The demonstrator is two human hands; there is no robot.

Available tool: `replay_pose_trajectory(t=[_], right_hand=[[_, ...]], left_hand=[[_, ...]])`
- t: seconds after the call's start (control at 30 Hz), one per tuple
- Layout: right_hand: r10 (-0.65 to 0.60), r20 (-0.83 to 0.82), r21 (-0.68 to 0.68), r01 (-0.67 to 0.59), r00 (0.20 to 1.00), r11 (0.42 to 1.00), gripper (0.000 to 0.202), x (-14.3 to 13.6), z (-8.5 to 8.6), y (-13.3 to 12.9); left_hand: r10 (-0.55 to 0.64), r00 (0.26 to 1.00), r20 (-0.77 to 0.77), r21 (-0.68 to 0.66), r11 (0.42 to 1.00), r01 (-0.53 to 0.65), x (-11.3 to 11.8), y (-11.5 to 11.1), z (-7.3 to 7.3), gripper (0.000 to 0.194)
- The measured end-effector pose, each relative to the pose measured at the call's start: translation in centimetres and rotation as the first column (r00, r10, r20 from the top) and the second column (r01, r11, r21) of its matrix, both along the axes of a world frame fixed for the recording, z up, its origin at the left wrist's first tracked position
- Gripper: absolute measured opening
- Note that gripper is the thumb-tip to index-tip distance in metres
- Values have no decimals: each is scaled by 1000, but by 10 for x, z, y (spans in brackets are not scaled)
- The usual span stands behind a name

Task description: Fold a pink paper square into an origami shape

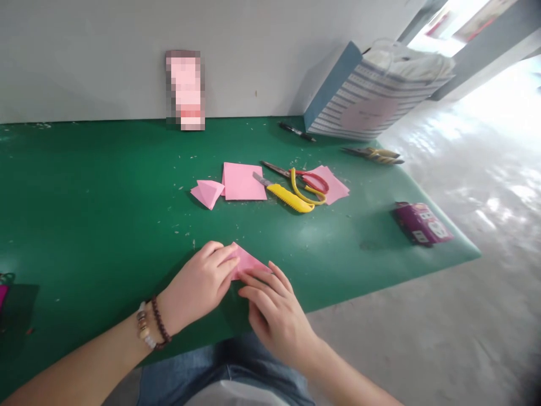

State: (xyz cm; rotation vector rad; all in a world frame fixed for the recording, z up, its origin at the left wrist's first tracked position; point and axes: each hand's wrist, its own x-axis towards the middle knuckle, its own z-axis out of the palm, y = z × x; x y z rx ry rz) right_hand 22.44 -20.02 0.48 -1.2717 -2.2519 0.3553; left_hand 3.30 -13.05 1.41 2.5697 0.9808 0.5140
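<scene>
On the green tabletop near its front edge lies a folded piece of pink paper (249, 263), roughly triangular. My left hand (200, 282) grips its left corner, fingers on top; the thumb is partly hidden. At the lower right side of the same paper, my right hand (274, 310) presses with its fingertips, the fingers close together and the thumb tucked below. Beyond the hands sit a folded pink paper shape (208, 194) and a pink paper square (244, 181). A yellow-handled utility knife (291, 198) rests partly over the square, touching scissors (310, 181) with red and yellow handles.
More pink paper (333, 185) lies under the scissors' handles. A black pen (296, 132), pliers (374, 155) and a purple box (424, 224) are farther right. A striped paper bag (372, 96) stands against the wall. A blurred-out object (186, 90) leans there too. The green table (105, 186) ends at right.
</scene>
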Motion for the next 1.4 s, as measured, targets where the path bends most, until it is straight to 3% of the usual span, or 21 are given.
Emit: replay_pose_trajectory(t=[0.4, 0.63, 0.83, 0.93, 1.17, 1.4], right_hand=[[-26, 125, 23, 23, 992, 999, 30, 4, 4, -11], [-324, 89, 170, 306, 942, 937, 6, 9, 9, 8], [-221, 349, 197, 160, 911, 967, 11, -9, 0, 28], [-224, 446, 198, 148, 866, 969, 12, -7, 0, 30], [-311, 518, 177, 255, 797, 950, 13, 15, -1, 30], [-382, 501, 151, 356, 777, 922, 14, 37, -1, 24]], left_hand=[[-26, 999, -36, 53, 998, 28, -1, 1, 0, 22], [-60, 997, -38, 84, 994, 63, -1, 2, -1, 20], [-29, 999, 12, 48, 998, 29, -1, 1, -4, 21], [-43, 999, 2, 55, 998, 43, -1, 0, -5, 20], [-44, 999, -22, 69, 997, 46, -3, 0, -6, 24], [-45, 999, 5, 80, 996, 45, -2, 1, -5, 23]])
